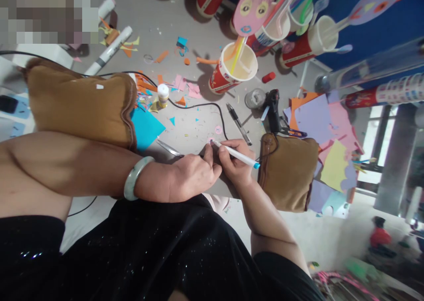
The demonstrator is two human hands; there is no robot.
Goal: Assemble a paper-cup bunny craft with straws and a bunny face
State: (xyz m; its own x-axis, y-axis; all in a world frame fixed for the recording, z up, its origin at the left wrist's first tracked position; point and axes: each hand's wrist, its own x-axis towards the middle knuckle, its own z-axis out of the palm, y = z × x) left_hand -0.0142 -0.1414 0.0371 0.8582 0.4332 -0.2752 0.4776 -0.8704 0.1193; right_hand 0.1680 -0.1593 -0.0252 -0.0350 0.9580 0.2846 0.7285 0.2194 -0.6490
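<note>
My right hand (236, 159) is closed around a white marker pen (240, 156) with a blue end, its tip touching a small pink paper circle (210, 139). My left hand (195, 173) lies beside it, the index finger pressed down at the circle's near edge and the other fingers curled. Just beyond is another small pink circle (218, 129) with dark marks. A pointed metal tool (168, 147) sticks out near my left hand, its other end hidden. To the right of the circles lies a black-and-clear pen (239, 124).
Paper cups (220, 78) with straws and paper faces stand at the back. A black glue gun (273, 111), a small white-capped bottle (163, 95) and paper scraps lie about. Brown cushions (79, 108) flank my arms; coloured paper (311, 115) lies at right. A black cable crosses the table.
</note>
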